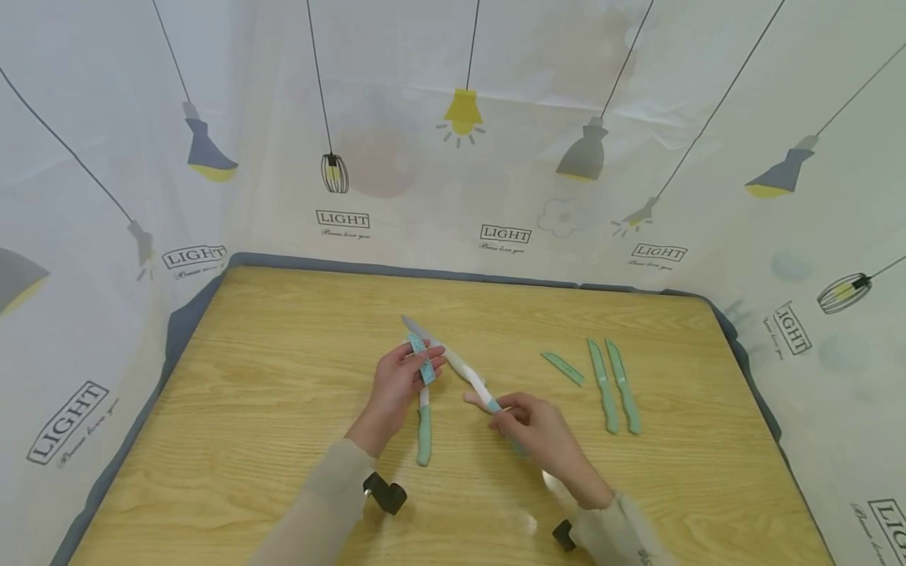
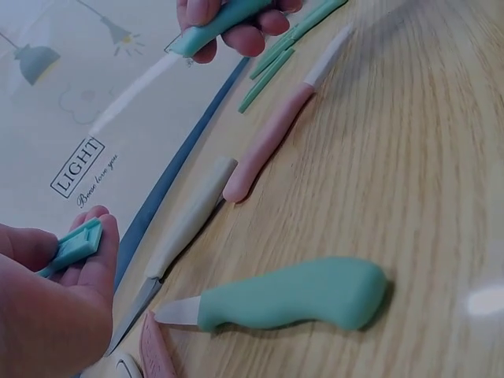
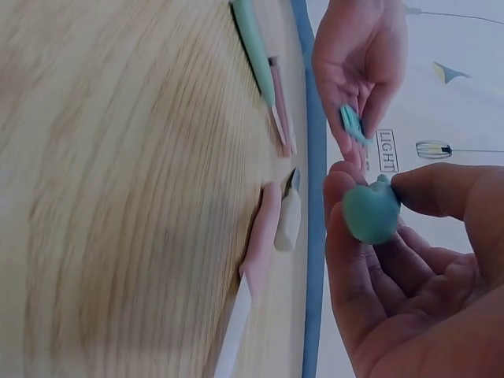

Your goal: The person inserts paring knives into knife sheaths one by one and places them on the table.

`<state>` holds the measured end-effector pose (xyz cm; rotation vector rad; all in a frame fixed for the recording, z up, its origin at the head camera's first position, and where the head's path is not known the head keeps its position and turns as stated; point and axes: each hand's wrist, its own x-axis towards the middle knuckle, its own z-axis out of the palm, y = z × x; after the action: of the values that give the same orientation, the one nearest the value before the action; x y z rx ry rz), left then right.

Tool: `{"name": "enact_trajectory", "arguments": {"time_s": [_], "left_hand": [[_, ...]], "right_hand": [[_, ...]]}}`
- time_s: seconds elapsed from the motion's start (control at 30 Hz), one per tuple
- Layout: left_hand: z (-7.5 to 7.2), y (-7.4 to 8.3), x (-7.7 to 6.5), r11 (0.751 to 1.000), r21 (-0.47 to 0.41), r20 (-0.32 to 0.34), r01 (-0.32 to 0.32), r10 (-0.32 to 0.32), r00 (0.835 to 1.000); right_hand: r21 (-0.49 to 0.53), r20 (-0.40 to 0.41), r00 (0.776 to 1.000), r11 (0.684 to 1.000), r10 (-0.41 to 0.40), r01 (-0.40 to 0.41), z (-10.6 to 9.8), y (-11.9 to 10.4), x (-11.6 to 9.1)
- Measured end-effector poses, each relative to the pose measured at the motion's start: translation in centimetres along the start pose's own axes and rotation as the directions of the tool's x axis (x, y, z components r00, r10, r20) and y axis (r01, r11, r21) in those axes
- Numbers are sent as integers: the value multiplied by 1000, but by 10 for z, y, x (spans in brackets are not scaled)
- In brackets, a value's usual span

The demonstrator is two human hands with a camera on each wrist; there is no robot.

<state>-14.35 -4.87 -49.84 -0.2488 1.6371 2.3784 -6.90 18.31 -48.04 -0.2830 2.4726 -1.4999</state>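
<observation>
Cloth printed with lamps (image 1: 269,141) surrounds the far and side edges of my bench (image 1: 283,338), and that bench carries every knife I am not holding, spread out, I suppose, so each handle can be reached. Above it, my right grip (image 1: 541,436) is clamped on the handle of the teal-handled knife (image 2: 197,35), thumb against fingers, its white blade slanting away leftward; holding it this far back probably spares my skin the edge. My left grip (image 1: 399,377), palm turned up, pinches the teal cover (image 2: 79,246) near that blade but apart from it. The white-handled knife (image 2: 193,216) lies between my grips, grey blade pointing far left, with the pink-handled knife (image 2: 272,142) close by. The green-handled knife (image 2: 291,295) lies beside my left grip, handle towards me. Off to my right, two all-green knives (image 1: 602,385) lie side by side, likely sheathed, which would make them safe to leave close together. Smallest are the loose green cover (image 1: 564,369) beside that pair and the pink cover (image 2: 157,350) at the green-handled knife's tip
</observation>
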Motion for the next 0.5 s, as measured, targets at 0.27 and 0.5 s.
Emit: {"name": "enact_trajectory", "arguments": {"time_s": [0.27, 0.5], "left_hand": [[6, 2, 6, 1000, -19, 33, 11, -10, 999], [11, 6, 11, 1000, -11, 76, -5, 6, 997]], "right_hand": [[89, 55, 998, 996, 11, -16, 13, -11, 6], [53, 49, 999, 998, 20, -23, 19, -15, 11]]}}
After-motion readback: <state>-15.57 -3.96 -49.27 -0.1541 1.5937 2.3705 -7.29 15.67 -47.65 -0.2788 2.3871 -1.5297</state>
